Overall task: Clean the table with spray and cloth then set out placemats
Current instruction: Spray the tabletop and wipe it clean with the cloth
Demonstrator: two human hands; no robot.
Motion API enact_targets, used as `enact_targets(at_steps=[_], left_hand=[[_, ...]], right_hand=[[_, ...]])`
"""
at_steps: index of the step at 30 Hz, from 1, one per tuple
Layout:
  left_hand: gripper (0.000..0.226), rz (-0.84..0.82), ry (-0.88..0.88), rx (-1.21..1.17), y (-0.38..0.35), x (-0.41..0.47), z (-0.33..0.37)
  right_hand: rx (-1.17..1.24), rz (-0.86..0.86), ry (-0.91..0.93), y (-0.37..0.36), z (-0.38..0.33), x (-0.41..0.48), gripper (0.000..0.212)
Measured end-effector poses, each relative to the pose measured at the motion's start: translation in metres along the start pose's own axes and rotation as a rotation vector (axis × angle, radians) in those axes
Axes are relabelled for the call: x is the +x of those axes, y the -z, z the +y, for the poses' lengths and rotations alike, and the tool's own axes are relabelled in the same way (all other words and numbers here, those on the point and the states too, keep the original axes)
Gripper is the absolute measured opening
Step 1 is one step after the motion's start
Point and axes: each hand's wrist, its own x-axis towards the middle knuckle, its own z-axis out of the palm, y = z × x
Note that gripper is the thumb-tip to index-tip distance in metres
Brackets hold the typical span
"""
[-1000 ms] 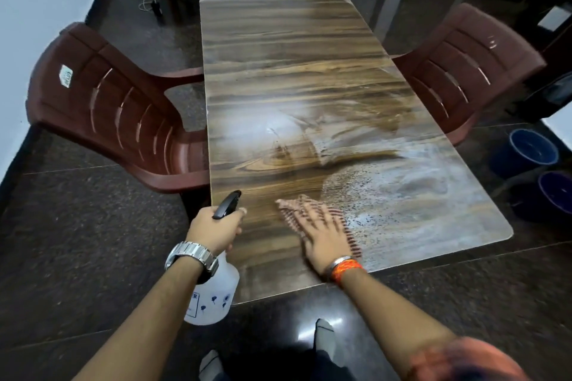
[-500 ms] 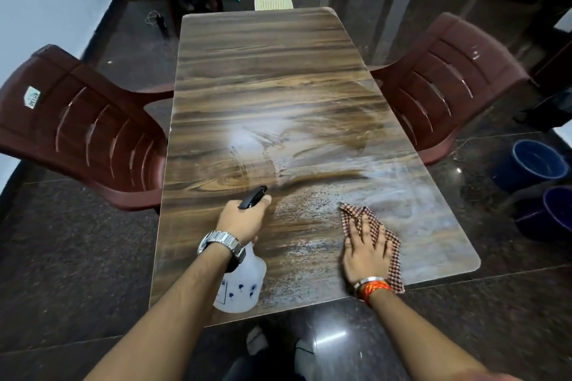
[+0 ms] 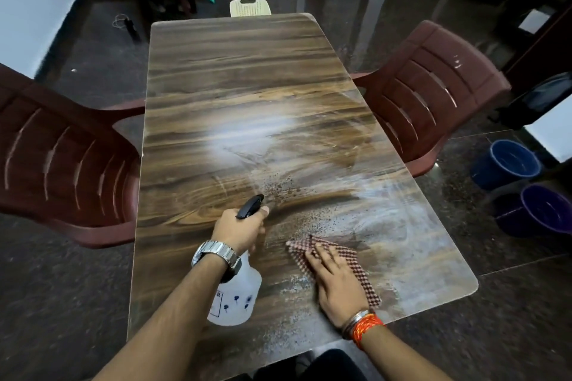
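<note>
Change: the right grip point(image 3: 335, 284) and the cloth point(image 3: 349, 257) have slid left along the near edge, closer to the spray bottle point(image 3: 236, 297) than half a second ago. The left grip point(image 3: 238, 229) is roughly where it was.
Left grip: clenched round the bottle's neck over the near middle of the worktop point(image 3: 235, 71). The black trigger head point(image 3: 250, 206) points toward the far edge. Cannot tell whether the base touches the surface.
Right grip: released, fingers flat, pressing the checked cloth down between the bottle and the near-right corner.
Wrists: metal watch point(image 3: 216, 252) on the left, orange thread band point(image 3: 365, 326) on the right.
Worktop: glossy wood grain, with speckled droplets point(image 3: 278, 187) and pale wipe streaks point(image 3: 387, 204) across the near-right part.
Surround: a maroon chair at the left edge point(image 3: 62, 158) and one at the right point(image 3: 433, 93). Two blue buckets point(image 3: 507, 164) stand on the floor beyond the right edge.
</note>
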Motion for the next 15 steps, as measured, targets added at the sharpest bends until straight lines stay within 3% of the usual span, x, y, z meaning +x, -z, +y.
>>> enact_targets(at_steps=[8, 10, 15], left_hand=[[0.033, 0.205, 0.036, -0.084, 0.037, 0.015, -0.002], [0.036, 0.27, 0.052, -0.077, 0.041, 0.017, -0.002], [0.025, 0.285, 0.089, -0.163, 0.037, 0.025, 0.007]], right_hand=[[-0.087, -0.068, 0.778, -0.013, -0.049, 0.125, 0.049], [-0.116, -0.093, 0.776, -0.016, -0.079, 0.165, 0.048], [-0.086, -0.019, 0.396, 0.015, -0.102, 0.249, 0.052]])
